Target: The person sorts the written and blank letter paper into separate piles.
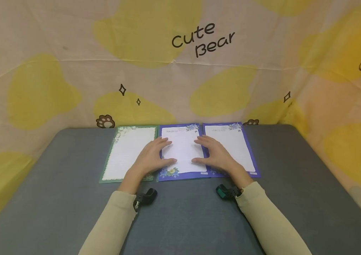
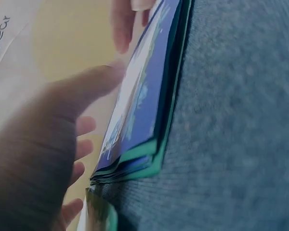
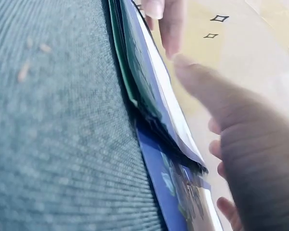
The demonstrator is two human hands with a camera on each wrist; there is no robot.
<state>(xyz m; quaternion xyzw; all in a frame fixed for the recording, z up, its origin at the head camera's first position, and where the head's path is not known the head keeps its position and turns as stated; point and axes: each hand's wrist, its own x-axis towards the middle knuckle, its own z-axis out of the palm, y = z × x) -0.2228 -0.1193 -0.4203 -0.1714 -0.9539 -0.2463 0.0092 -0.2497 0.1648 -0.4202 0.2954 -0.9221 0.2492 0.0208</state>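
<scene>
Purple borders frame the top sheet of the stationery stack [image 1: 183, 150], which lies on the grey table [image 1: 180, 219]. Floral prints mark its upper right and lower left corners; faint marks along its top are too small to read. In the left wrist view we find purple and green layers one over another at its edge. We locate the green-bordered sheet [image 1: 129, 148] immediately left of the stack and the purple-bordered sheet [image 1: 233, 141] immediately right of it; we cannot tell whether either passes beneath it.

We note the left hand [image 1: 151, 154] over the stack's left side and the right hand [image 1: 217, 153] over its right side. The two hands are apart and face each other; on each, thumb and fingers are spread, gripping nothing. We cannot tell whether any fingertip touches the paper. In front of the stack, we see a black wrist camera [image 1: 149, 196] at each beige sleeve [image 1: 110, 221] cuff. Behind the stack hangs a yellow-patched cloth backdrop [image 1: 148, 32] lettered "Cute Bear".
</scene>
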